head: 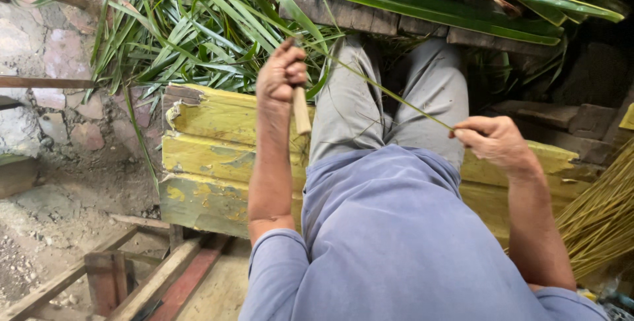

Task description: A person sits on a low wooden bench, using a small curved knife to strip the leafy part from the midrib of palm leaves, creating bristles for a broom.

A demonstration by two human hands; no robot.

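Observation:
My left hand (282,73) is closed around a pale wooden tool handle (301,111) that sticks down below the fist. My right hand (496,141) pinches the near end of a thin green leaf midrib (389,91), which runs taut from it up toward my left hand. Both hands are raised over my lap, above grey trousers (360,103) and a blue shirt (389,228). The tool's working end is hidden behind my left hand.
I sit on a worn yellow-painted wooden bench (211,156). A pile of long green palm leaves (198,24) lies ahead on dark planks. A bundle of stripped yellow-green sticks (601,218) rests at right. Wooden frame pieces (132,275) and a stone floor lie at left.

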